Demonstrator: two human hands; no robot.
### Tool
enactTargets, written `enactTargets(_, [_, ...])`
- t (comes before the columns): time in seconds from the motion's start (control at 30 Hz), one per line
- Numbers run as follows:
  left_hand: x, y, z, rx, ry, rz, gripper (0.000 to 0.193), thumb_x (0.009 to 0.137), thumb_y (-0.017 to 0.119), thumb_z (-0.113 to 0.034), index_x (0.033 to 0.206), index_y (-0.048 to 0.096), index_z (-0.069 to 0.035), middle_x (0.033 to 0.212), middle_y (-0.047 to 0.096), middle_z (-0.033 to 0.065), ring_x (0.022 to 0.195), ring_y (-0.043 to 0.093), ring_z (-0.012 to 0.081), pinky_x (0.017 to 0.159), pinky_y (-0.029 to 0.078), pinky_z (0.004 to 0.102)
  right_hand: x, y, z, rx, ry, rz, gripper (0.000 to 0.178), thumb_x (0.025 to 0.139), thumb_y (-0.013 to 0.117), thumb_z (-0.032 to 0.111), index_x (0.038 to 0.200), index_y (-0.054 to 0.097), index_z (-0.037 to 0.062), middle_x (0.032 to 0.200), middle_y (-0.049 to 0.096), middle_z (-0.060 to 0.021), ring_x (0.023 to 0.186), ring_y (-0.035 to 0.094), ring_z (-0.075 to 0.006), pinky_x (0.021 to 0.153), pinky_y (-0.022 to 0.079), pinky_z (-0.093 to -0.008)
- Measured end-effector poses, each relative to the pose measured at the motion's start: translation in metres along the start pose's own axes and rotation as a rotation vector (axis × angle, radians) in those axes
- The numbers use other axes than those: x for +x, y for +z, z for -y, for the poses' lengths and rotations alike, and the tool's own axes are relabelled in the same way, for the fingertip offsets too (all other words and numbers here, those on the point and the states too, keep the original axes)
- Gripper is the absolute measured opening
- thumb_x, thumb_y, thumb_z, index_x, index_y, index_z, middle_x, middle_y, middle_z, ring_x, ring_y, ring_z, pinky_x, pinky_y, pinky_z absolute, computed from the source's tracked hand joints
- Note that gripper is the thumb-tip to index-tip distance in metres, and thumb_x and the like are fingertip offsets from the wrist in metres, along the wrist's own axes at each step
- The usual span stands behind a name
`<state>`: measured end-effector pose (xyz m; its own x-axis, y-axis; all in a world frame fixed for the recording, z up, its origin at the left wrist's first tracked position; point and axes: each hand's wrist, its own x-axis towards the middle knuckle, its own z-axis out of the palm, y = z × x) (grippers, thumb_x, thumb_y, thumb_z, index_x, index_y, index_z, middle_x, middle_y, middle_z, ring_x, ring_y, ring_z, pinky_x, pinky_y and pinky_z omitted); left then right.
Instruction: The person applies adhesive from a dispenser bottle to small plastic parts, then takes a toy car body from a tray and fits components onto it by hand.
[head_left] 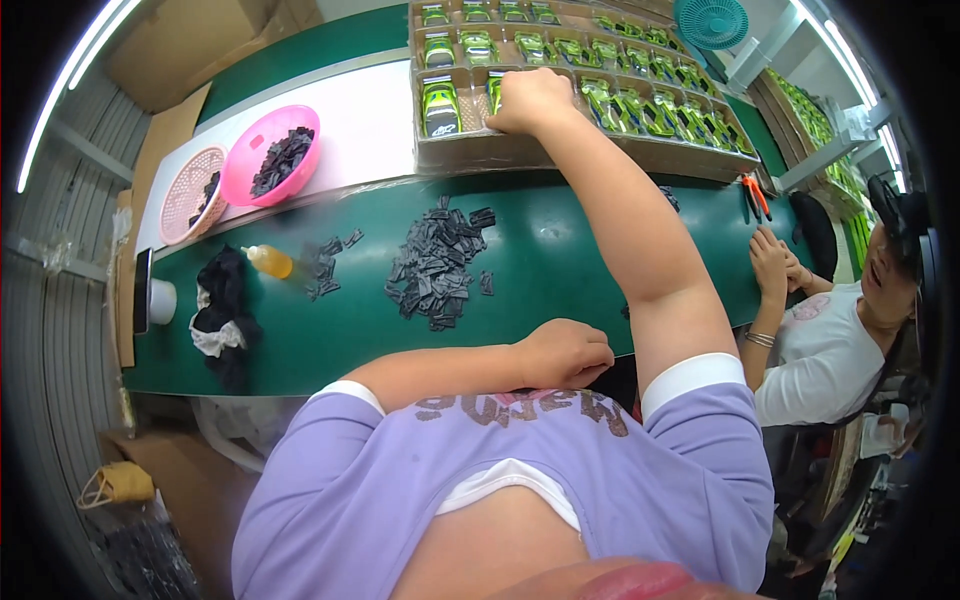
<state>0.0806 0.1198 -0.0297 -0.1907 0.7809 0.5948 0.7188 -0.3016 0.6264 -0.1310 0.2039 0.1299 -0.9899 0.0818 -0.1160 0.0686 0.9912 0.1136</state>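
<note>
The left hand (565, 352) is nearest, curled in a loose fist on the table (560, 250) edge, holding nothing seen. The right hand (530, 100) reaches far out, its grip closed over a green toy car (494, 92) in the cardboard tray (560, 150). Black pieces (438, 265) lie between the hands.

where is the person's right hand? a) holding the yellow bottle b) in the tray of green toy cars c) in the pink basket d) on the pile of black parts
b: the right hand reaches out to the cardboard tray and rests among the green toy cars, well beyond the pile of black parts on the table; the left hand lies closed at the near table edge.
</note>
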Motion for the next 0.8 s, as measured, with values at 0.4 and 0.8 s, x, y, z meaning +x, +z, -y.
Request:
enactTargets(0.4, [0.005, -0.002, 0.000, -0.041, -0.064, -0.014, 0.006, 0.077, 0.062, -0.011, 0.081, 0.063, -0.006, 0.077, 0.061, 0.0111, 0.073, 0.060, 0.0333, 0.061, 0.047, 0.0442, 0.027, 0.011, -0.008, 0.098, 0.117, 0.093, 0.048, 0.072, 0.068, 0.035, 0.115, 0.068, 0.0135, 0.123, 0.063, -0.0098, 0.116, 0.058, -0.0270, 0.097, 0.046, -0.0372])
enactTargets(0.8, [0.005, -0.006, -0.010, -0.037, -0.147, -0.105, 0.017, 0.077, 0.066, -0.009, 0.093, 0.061, -0.005, 0.084, 0.060, 0.0125, 0.073, 0.061, 0.0292, 0.061, 0.049, 0.0400, -0.005, 0.043, -0.054, 1.316, 0.066, -0.497, 0.050, 0.070, 0.071, 0.042, 0.093, 0.071, -0.0027, 0.083, 0.069, -0.0110, 0.069, 0.063, -0.0233, 0.066, 0.050, -0.0344])
